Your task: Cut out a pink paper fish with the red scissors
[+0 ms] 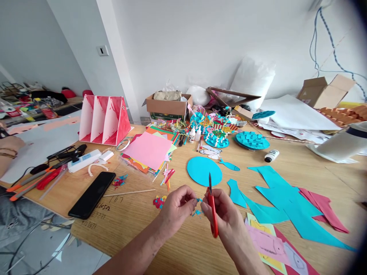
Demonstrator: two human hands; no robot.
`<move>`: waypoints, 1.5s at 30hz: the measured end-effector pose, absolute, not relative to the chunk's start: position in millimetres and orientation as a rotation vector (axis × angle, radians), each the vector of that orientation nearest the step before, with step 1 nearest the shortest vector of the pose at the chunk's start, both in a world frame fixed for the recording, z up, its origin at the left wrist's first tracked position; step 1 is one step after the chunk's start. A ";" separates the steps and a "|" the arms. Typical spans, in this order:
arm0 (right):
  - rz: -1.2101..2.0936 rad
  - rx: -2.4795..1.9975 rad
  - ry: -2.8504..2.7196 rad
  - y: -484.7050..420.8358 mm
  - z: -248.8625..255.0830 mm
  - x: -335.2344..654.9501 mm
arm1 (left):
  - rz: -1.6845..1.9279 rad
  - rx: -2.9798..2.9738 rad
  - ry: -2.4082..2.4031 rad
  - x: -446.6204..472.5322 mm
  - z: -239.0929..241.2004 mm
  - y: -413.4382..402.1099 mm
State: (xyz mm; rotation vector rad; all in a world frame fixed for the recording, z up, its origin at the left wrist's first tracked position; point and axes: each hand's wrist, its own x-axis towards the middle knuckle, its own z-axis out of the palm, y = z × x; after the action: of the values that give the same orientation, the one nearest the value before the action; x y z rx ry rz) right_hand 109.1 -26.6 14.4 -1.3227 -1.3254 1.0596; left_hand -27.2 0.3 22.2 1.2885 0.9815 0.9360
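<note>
Red-handled scissors (213, 212) rest in my right hand (225, 212), blades pointing up and away from me. My left hand (179, 206) is closed in a pinch on a tiny blue paper piece (198, 199), and the right fingertips come close to it. Small blue scraps (197, 212) lie on the table under the fingers. Just beyond the hands is a blue paper oval (204, 170), with a blue paper fish (229, 165) to its upper right. A pile of red and yellow bits (158, 202) lies beside my left hand.
Blue paper offcuts (286, 198) spread to the right. At left are a black phone (92, 194), a stack of coloured paper (149, 149) and a red-and-white divided stand (104, 120). Glue bottles (192, 134) and decorated blue pieces (251, 140) stand farther back. Another person's arm (10, 151) shows at far left.
</note>
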 end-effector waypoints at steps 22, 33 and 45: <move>0.616 -1.434 -1.817 -42.5 3.6 108.9 | 1.040 0.937 0.797 -27.3 25.7 -3.8; 0.625 -1.439 -1.810 -43.0 -2.6 110.8 | 1.014 0.934 0.777 -27.5 26.3 -5.0; 0.584 -1.444 -1.751 -45.9 -6.3 111.4 | 1.010 0.941 0.785 -28.1 28.0 -5.3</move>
State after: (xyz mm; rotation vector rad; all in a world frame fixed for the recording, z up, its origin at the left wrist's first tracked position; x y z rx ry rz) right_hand 111.4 -45.9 -6.3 -1.4436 -1.7507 0.5843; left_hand -28.1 -5.3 28.0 0.9415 0.7846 1.0098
